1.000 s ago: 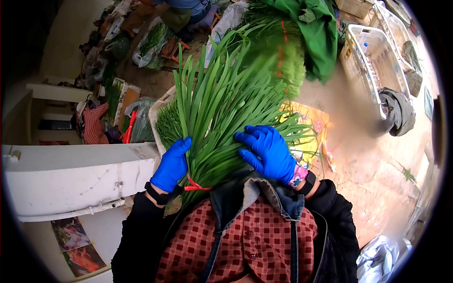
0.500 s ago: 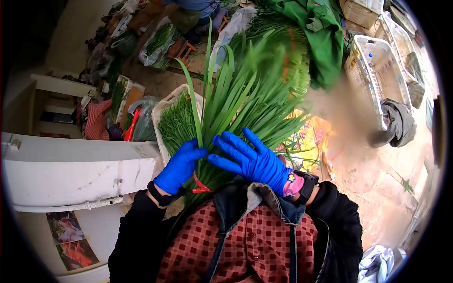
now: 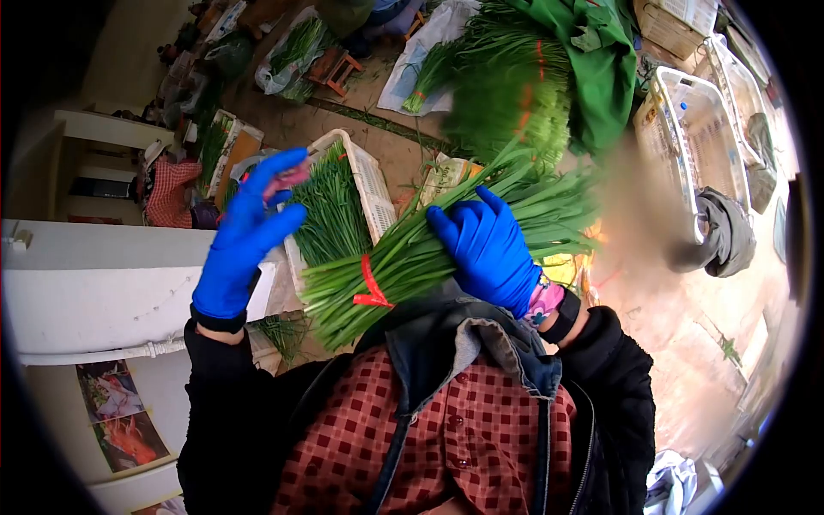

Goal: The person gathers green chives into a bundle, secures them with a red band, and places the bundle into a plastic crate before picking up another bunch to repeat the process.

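Observation:
A bundle of garlic chives (image 3: 403,257) lies slanted in front of my chest, cut ends at the lower left and leaves fanning to the right. A red tie (image 3: 371,286) circles it near the cut ends. My blue-gloved right hand (image 3: 491,253) is closed over the leafy middle of the bundle. My left hand (image 3: 245,236), also gloved in blue, is raised to the left, apart from the bundle. Its fingers are spread; something reddish shows at its blurred fingertips. Beyond the bundle stands a white crate (image 3: 375,190) with chives (image 3: 330,206) in it.
A large pile of chives (image 3: 515,112) with red ties sits ahead beside a green cloth (image 3: 601,81). White plastic baskets (image 3: 661,129) stand at the right. A white ledge (image 3: 129,300) runs along the left. Another person (image 3: 172,190) is at the far left, near a wooden stool (image 3: 335,70).
The bundle has turned from upright to slanting right, its tied end now toward the left. My left hand has let go and moved up and left. My right hand has closed over the leaves.

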The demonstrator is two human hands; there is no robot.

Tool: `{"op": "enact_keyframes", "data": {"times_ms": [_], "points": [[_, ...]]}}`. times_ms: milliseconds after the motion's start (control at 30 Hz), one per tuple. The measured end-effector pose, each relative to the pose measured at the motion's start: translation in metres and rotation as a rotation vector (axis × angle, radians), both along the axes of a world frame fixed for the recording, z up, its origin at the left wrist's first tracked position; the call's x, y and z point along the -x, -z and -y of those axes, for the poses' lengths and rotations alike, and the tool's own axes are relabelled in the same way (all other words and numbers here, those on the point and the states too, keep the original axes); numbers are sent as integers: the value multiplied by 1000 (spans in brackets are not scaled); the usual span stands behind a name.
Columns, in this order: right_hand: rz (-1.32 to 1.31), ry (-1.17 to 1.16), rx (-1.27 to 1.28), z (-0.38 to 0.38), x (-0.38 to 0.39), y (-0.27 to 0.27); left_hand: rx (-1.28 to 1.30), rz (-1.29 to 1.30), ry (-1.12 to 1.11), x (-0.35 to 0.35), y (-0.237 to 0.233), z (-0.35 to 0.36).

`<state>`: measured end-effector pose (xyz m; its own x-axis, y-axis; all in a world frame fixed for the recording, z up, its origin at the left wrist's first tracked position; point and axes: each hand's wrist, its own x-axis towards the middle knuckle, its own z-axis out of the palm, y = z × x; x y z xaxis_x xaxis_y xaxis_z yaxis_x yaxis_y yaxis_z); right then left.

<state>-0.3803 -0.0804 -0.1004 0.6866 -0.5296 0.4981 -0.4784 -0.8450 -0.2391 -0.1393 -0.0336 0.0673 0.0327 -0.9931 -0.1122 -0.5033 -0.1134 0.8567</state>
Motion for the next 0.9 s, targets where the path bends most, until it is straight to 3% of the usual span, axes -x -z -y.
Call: {"op": "enact_keyframes", "data": {"times_ms": [133,200,267,300,333,400,433,533,600,667,700,733,767,800,833,900], "points": [[252,48,-383,32,25,3,149,-176,-244,-52,2,-5],[247,66,-495,44,37,1,82,-265,-197,-81,46,-12],[477,86,-1047,54,46,12,55,-305,-162,-79,100,-17],[516,15,-1214,59,49,10,-42,-352,-178,-71,121,-24],[505,23,-1215,62,51,5,-140,-399,-199,-62,137,-32],[595,-204,-1604,65,46,-8,-197,-316,-48,-26,144,-20],[583,-297,-1629,66,41,-7,58,-178,153,-11,138,-8],[484,-467,-1805,71,27,-10,241,-388,286,40,113,31],[394,-474,-1706,77,21,-10,110,-324,49,43,120,39],[446,-417,-1545,79,18,-20,356,-659,301,33,117,49],[450,-417,-1548,82,22,-20,365,-683,139,30,107,53],[540,-232,-1318,85,33,-17,361,-683,140,24,101,58],[615,-54,-1078,88,44,-16,337,-749,-161,16,95,63],[731,-19,-1109,88,59,-20,312,-804,-463,6,90,68],[795,37,-1162,84,75,-24,318,-799,-460,-7,87,73],[889,89,-961,59,97,-35,284,-904,-563,-34,86,80]]}}
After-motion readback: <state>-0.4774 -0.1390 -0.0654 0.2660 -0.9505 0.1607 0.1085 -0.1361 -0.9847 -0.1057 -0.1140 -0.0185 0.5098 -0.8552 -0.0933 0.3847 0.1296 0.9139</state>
